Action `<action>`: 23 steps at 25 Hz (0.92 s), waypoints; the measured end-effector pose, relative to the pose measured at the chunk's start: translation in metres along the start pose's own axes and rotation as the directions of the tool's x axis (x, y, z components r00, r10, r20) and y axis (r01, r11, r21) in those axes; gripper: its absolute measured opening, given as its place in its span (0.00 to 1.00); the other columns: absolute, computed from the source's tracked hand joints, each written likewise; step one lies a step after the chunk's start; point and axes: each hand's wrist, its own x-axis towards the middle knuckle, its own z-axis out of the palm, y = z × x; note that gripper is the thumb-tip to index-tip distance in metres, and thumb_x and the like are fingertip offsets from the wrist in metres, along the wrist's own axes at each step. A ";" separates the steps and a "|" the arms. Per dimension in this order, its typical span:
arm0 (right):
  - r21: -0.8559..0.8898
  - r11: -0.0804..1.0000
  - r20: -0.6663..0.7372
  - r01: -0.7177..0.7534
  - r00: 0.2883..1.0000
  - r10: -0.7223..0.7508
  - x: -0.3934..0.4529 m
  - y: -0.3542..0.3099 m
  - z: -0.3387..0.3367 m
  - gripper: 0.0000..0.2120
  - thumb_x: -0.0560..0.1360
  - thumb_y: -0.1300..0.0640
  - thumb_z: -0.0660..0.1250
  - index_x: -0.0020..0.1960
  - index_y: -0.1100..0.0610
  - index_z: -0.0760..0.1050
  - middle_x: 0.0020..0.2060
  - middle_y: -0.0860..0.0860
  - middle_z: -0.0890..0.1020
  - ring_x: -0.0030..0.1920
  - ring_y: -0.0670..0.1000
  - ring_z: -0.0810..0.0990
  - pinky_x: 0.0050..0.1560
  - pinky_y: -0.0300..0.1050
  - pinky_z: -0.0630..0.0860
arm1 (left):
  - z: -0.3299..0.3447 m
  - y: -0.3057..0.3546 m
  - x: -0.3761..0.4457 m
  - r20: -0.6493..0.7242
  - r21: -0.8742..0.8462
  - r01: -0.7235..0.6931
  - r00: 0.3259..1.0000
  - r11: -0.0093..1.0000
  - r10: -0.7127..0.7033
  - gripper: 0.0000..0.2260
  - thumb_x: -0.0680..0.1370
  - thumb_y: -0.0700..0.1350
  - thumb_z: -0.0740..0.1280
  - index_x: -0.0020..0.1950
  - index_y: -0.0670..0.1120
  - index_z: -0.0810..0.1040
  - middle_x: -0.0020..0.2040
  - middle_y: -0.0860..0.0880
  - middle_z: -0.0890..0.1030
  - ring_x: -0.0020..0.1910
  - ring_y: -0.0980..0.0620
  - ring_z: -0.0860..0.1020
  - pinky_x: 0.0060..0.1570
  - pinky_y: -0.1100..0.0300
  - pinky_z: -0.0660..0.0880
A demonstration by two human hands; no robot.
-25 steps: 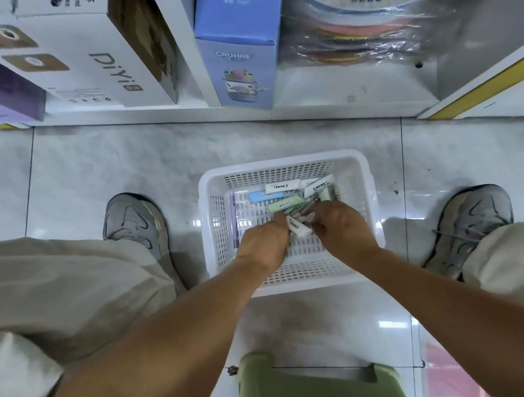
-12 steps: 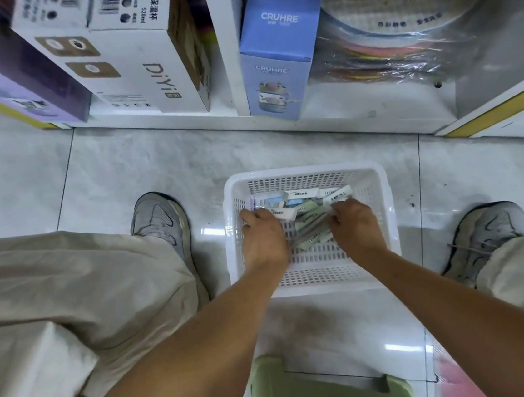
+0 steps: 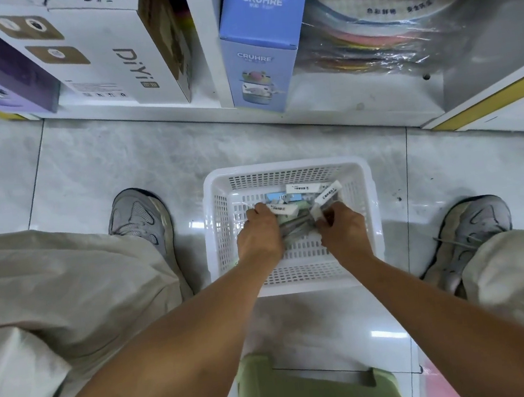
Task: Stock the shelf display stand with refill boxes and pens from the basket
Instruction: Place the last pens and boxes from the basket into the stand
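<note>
1. The white plastic basket sits on the tiled floor between the person's two grey shoes, and everything here is placed against it. Both hands are down inside it.
2. The left hand, in the basket's left half, is curled with its knuckles up over a heap of refill boxes and pens. A white box edge shows just past its fingertips, but I cannot tell whether it actually grips anything.
3. The right hand, in the basket's right half, has its fingers pinched around one end of a small white refill box that angles up toward the far right corner.
4. The stock lies loose in the middle and far half of the basket; the near part of its floor is bare.
5. Handling, as a judgement: the little cardboard boxes look light and stiff, though easy to crush, so hold them across their long flat faces. The pens look thin and slick, likely to roll, and are best gathered as a bundle.
6. The perforated basket walls are low, so lifting straight up clears them. The white shelf beyond the basket's far rim holds a blue CRUHRE box; a green stool stands behind the near rim.
</note>
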 end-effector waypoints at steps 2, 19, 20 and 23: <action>-0.011 1.000 -0.037 -0.018 0.999 0.017 -0.001 0.004 -0.002 0.03 0.78 0.61 0.67 0.50 0.61 0.75 0.42 0.56 0.82 0.37 0.54 0.81 0.34 0.48 0.79 | 0.000 0.000 0.002 -0.021 -0.013 -0.010 1.000 1.000 0.010 0.16 0.77 0.41 0.67 0.61 0.42 0.66 0.53 0.44 0.75 0.42 0.47 0.76 0.36 0.55 0.74; -0.358 0.932 0.119 0.056 0.993 -0.013 -0.015 0.015 0.004 0.12 0.78 0.55 0.68 0.59 0.59 0.73 0.50 0.56 0.82 0.49 0.58 0.83 0.47 0.48 0.79 | 0.010 0.015 -0.009 0.055 0.299 -0.443 0.892 0.845 0.448 0.19 0.75 0.36 0.67 0.65 0.40 0.68 0.60 0.40 0.71 0.56 0.43 0.74 0.46 0.52 0.77; -0.338 0.940 0.123 0.044 0.992 -0.002 -0.015 0.015 0.006 0.11 0.78 0.57 0.68 0.59 0.59 0.73 0.50 0.56 0.82 0.48 0.58 0.82 0.47 0.48 0.79 | 0.011 0.019 -0.009 0.049 0.306 -0.431 0.897 0.849 0.439 0.19 0.75 0.34 0.66 0.65 0.40 0.69 0.60 0.40 0.71 0.55 0.43 0.74 0.46 0.52 0.76; -0.247 0.968 0.130 -0.044 0.988 0.078 -0.014 0.017 0.006 0.09 0.76 0.61 0.67 0.55 0.59 0.74 0.48 0.56 0.82 0.44 0.56 0.80 0.43 0.46 0.77 | 0.018 0.025 -0.011 0.068 0.313 -0.417 0.906 0.854 0.417 0.17 0.76 0.36 0.65 0.65 0.40 0.70 0.59 0.40 0.75 0.56 0.42 0.75 0.49 0.51 0.76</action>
